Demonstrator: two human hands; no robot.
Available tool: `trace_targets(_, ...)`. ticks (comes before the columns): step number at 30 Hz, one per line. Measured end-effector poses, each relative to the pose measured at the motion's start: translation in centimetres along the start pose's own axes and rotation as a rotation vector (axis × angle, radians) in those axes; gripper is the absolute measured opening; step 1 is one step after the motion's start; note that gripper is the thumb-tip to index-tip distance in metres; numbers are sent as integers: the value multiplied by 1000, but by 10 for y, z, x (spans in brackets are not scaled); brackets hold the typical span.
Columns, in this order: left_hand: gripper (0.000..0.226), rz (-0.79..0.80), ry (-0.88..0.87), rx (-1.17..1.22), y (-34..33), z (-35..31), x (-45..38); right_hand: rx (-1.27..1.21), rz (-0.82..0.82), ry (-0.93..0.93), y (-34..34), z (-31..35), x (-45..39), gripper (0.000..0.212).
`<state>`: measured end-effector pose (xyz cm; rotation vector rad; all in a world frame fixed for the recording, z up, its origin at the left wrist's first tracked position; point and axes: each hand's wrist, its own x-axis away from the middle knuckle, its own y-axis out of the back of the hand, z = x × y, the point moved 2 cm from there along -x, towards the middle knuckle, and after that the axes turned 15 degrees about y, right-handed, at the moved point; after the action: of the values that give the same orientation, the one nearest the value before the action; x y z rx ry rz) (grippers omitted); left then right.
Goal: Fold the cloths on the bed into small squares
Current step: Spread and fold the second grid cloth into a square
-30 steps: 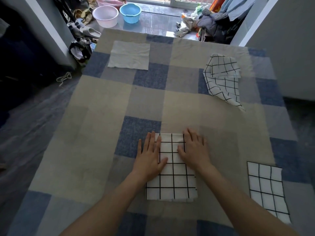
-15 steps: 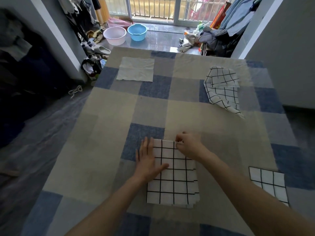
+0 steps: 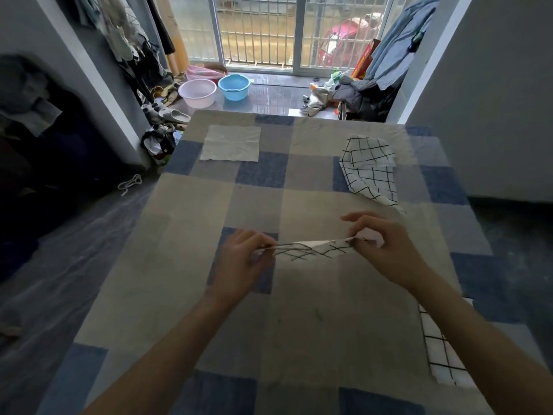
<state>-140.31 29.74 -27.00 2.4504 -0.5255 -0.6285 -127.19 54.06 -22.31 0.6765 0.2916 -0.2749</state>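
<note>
L→R across bed [image 3: 185,265]. Plain pale cloth [image 3: 230,143] lies flat at far left, untouched. Left hand [image 3: 242,259] has fingers curled, pinching the left end of the grid cloth [image 3: 311,249]. The cloth is held up off the bed, stretched betw. both hands near mid-bed and seen almost edge-on. Right hand [image 3: 380,250] pinches the right end w/ thumb + forefinger, other fingers spread loose. We judge the fabric thin, light and limp; it sags w/o tension, so take hold at corners or edge. Crumpled grid cloth [image 3: 371,172] at far right; another grid cloth [image 3: 443,354] at near right, part-hidden by forearm.
</note>
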Motion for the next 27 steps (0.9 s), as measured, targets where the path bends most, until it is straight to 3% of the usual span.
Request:
trace_targets(2,8,7,-231,-140,-6,-14,18,58,-112,-61,-1,-11,25,30)
trace_targets(4,11,66,-322,-260,-25,-11,44,95,-185,-184,-17,-27,59,36)
trace_targets(6,19,237,-314,-362,-49,1,72,-42,-224,-440,-45,-44,94,36)
trace_targets(8,34,490,-219,-510,-69,14,95,-327,-303,-853,-77,-55,118,45)
trace_targets(10,36,660,-106,-623,-79,21,109,-503,-341,-1104,-95,-52,131,35)
trace_targets(12,40,759,-9,-641,-82,23,115,-494,-308,-1112,-100,-49,136,33)
trace_targets(16,44,683,-25,-633,-85,19,111,-286,-114,-1024,-102,-56,142,50)
trace_targets(22,65,786,140,-754,-103,45,110,-133,60,-945,-109,-60,134,15)
trace_targets(27,77,829,106,-727,-105,57,108,-148,100,-913,-112,-61,128,19)
